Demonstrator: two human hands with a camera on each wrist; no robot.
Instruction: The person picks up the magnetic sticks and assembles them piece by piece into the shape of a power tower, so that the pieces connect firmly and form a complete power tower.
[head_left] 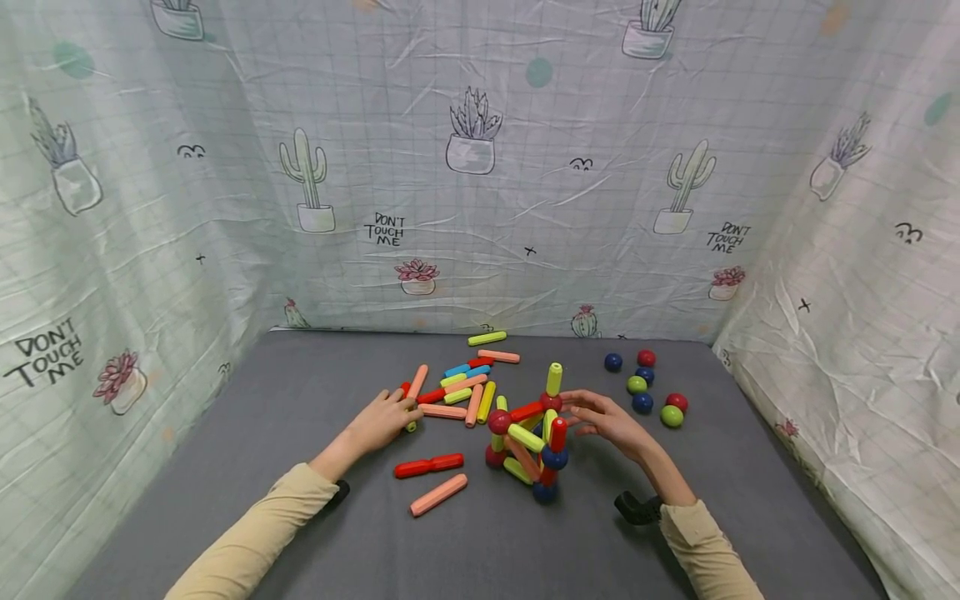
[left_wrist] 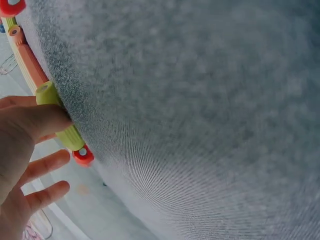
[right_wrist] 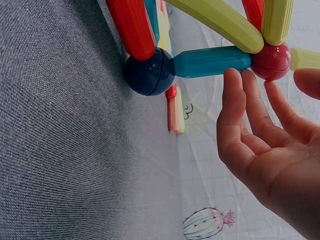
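Observation:
My left hand [head_left: 384, 419] pinches a yellow-green rod [left_wrist: 74, 137] between thumb and fingers, low over the table at the left end of the loose rods. At the right of the middle stands a frame of rods and balls, with yellow-green rods [head_left: 527, 438], red balls [head_left: 498, 422] and dark blue balls [head_left: 555, 457]. My right hand [head_left: 607, 423] is at its right side, fingers loosely bent. Those fingertips are right at a red ball [right_wrist: 272, 62] and a blue rod [right_wrist: 212, 62] of the frame. A yellow-green rod [head_left: 554, 379] rises upright from its top.
Loose rods in salmon [head_left: 444, 412], yellow [head_left: 486, 402], blue and red lie behind and left of the frame. Nearer me are two red rods [head_left: 429, 466] end to end and a salmon rod [head_left: 438, 495]. Several balls [head_left: 642, 403] lie at the back right. A printed curtain [head_left: 525, 208] encloses the table.

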